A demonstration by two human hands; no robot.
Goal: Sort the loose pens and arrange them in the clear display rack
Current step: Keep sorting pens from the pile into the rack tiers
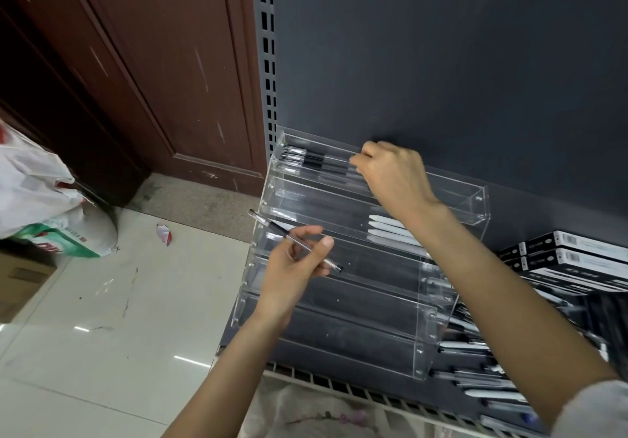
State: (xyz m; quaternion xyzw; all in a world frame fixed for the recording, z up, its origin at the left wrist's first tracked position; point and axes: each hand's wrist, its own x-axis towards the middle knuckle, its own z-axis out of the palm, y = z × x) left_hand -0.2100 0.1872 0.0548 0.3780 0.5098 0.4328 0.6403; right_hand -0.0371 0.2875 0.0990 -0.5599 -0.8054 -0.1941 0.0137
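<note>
A dark grey shelf back panel (441, 47) fills the upper right, with a slotted upright (266, 64) along its left edge and a brown wooden door (136, 64) beyond it. Pale floor tiles (119, 301) lie at the left, carrying a white plastic bag (40, 193) and a small scrap of wrapper (163, 234). The clear display rack (339, 318) stands on the shelf in stepped tiers. Black pens (306, 159) lie in its top tier and white pens (387, 230) in a middle one. Boxes (574, 257) and loose pens (482, 380) crowd the shelf to its right. The right hand (390, 172) reaches into the top tier, fingers curled among the pens there; what it grips cannot be told. The left hand (295, 261) pinches a clear pen (272, 228) in front of the rack.
</note>
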